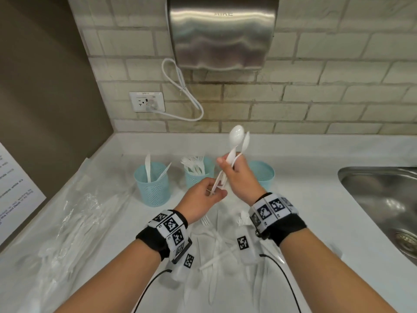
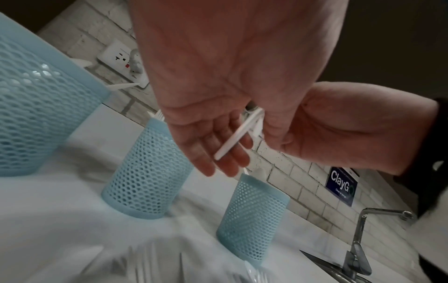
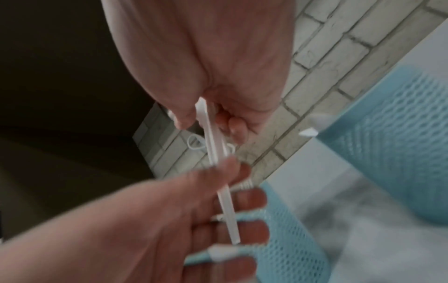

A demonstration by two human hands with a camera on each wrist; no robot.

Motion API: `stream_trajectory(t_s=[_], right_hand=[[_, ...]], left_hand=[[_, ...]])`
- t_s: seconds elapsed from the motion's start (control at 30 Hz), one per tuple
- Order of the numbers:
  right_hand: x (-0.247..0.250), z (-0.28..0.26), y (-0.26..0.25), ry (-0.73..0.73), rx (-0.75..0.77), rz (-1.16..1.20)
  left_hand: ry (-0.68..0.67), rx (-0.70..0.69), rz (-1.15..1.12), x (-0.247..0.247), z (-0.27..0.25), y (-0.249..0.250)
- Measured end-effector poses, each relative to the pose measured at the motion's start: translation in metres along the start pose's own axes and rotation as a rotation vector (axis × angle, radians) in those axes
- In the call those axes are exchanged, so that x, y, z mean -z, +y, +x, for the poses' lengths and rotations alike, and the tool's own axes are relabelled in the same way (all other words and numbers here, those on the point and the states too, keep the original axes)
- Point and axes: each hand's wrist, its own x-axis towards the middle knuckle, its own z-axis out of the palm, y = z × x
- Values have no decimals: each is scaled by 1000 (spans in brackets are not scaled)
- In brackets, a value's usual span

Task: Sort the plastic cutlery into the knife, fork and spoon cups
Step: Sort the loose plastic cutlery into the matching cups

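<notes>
Right hand (image 1: 239, 177) grips two spoons (image 1: 237, 141), bowls up, centre frame. Left hand (image 1: 200, 197) pinches the handle ends. Best to square the handles, then drop them bowl-up into the right-most cup (image 1: 264, 175), behind the right hand.

we lose the right cup (image 1: 262, 175) behind the right hand (image 1: 242, 177) | sink (image 1: 381, 199) cut off at right edge | lower-centre bench cutlery (image 1: 216, 251) blurred
</notes>
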Motion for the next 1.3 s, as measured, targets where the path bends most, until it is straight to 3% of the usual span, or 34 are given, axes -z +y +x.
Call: stream_trajectory(t_s=[0.2,0.3,0.43,0.57,0.7,0.8,0.87,0.97,1.03,1.1,1.2,1.3], right_hand=[[65,27,0,250,77,-120],[79,35,12,228,44,-228],[75,36,49,128,-128,-255],[72,40,66,174,-217,-237],[80,46,65,161,-274,-373],[82,37,68,133,-253,-532],[82,24,61,197,-239,-567],[78,-7,48,303,-81,-529],[70,-35,40,176,-71,-414],[61,-63,35,-54,-212,-410],[50,-95,36,-348,-350,-637],[39,-114,42,-526,-431,-762]], left_hand=[[62,85,78,1,-13,-16],[59,165,126,3,-19,-24],[45,301,221,-3,-43,-38],[19,388,279,-3,-54,-47],[36,496,448,0,-60,-42],[36,628,481,-6,-74,-42],[-10,678,507,-8,-79,-43],[-64,697,519,-10,-85,-43],[-40,628,578,-14,-87,-39],[12,467,718,-19,-86,-35],[12,248,898,-28,-79,-29],[-35,200,1030,-33,-68,-28]])
